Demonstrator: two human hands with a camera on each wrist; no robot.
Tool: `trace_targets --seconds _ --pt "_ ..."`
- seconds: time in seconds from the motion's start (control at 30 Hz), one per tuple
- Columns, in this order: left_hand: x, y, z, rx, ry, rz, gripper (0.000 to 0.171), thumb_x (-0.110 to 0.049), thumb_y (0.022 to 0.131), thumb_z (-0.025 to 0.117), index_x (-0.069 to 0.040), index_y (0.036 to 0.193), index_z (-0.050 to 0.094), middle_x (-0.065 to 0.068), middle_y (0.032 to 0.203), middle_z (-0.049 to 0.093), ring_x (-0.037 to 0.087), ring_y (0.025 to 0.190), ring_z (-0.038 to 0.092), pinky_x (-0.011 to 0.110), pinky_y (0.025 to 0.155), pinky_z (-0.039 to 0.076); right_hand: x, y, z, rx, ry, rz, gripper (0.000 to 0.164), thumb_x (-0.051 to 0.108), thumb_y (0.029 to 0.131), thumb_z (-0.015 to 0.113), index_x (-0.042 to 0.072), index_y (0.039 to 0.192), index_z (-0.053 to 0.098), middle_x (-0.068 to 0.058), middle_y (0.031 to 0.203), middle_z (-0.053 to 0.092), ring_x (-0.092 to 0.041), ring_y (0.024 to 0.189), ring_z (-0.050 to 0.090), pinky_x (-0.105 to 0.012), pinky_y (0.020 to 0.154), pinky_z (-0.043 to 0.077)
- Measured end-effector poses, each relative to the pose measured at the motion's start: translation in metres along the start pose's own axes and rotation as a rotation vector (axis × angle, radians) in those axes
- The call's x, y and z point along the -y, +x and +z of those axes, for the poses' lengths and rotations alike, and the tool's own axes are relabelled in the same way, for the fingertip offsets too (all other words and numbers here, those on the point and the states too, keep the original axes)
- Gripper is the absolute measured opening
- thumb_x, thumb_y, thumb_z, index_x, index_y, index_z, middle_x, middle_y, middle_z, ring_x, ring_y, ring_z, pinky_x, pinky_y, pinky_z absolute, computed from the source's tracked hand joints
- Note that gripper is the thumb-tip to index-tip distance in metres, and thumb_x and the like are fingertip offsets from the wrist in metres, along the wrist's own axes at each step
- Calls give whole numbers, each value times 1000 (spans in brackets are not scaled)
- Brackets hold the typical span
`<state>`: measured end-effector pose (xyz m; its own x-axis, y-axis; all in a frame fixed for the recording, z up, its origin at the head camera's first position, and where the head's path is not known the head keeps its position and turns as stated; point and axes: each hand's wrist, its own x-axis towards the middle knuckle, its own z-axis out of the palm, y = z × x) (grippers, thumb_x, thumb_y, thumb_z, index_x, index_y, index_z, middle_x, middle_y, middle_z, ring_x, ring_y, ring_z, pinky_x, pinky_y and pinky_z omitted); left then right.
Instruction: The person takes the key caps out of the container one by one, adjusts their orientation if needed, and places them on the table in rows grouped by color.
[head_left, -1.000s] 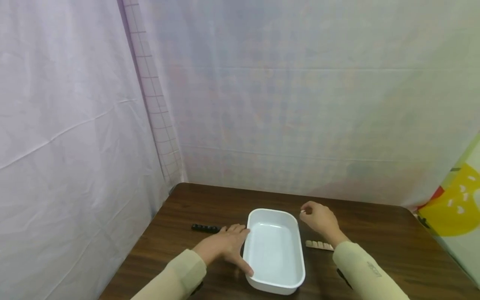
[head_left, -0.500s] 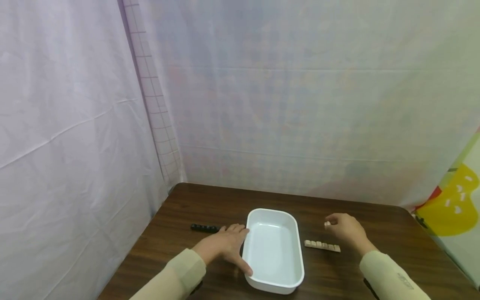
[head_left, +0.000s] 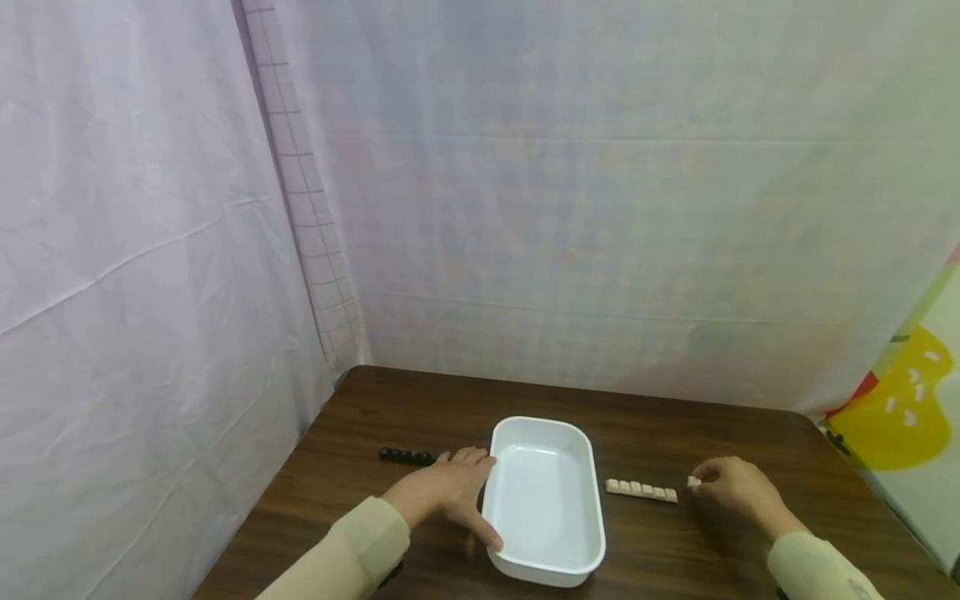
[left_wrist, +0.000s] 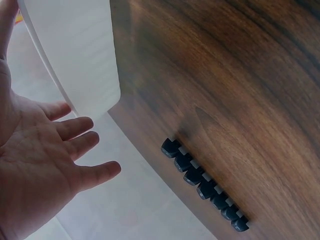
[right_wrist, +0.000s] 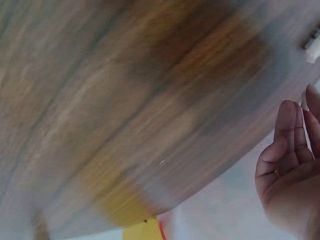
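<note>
My right hand (head_left: 738, 490) pinches a small white keycap (head_left: 694, 482) between thumb and fingertips, just past the right end of a row of white keycaps (head_left: 641, 490). In the right wrist view only a sliver of that keycap shows between the fingers of the right hand (right_wrist: 292, 170). A white rectangular tray (head_left: 547, 575) stands left of the row, its inside bare. My left hand (head_left: 453, 493) lies along the tray's left rim, fingers spread and fairly straight. Beyond its fingers a row of black keycaps (left_wrist: 205, 186) lies on the table, partly hidden in the head view.
A dark wood-grain table (head_left: 450, 396) carries everything. White curtains (head_left: 600, 208) hang behind it and on the left side. At the far right is a sheet with a yellow pattern (head_left: 907, 417).
My right hand has moved right and nearer the body, carrying the white keycap from behind the row to its right end. The left hand and tray have stayed almost in place.
</note>
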<state>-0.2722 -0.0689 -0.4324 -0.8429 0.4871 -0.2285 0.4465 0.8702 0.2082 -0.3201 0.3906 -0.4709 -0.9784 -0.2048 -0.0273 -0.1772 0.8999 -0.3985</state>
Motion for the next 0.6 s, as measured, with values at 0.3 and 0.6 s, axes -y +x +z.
trace_targets --seconds 0.3,0.6 --pt "1 0 0 6 -2 -2 122 -75 62 78 -10 154 32 13 158 32 30 146 27 54 115 24 -3 -2 12 24 18 -68 19 21 86 76 6 97 72 -5 93 70 -28 85 65 -53 76 53" --pt "1 1 1 -3 3 7 121 -74 62 79 -10 153 32 13 157 33 30 145 28 54 115 25 1 -1 19 23 7 -71 17 17 83 77 7 96 71 -4 91 70 -28 85 65 -53 75 53"
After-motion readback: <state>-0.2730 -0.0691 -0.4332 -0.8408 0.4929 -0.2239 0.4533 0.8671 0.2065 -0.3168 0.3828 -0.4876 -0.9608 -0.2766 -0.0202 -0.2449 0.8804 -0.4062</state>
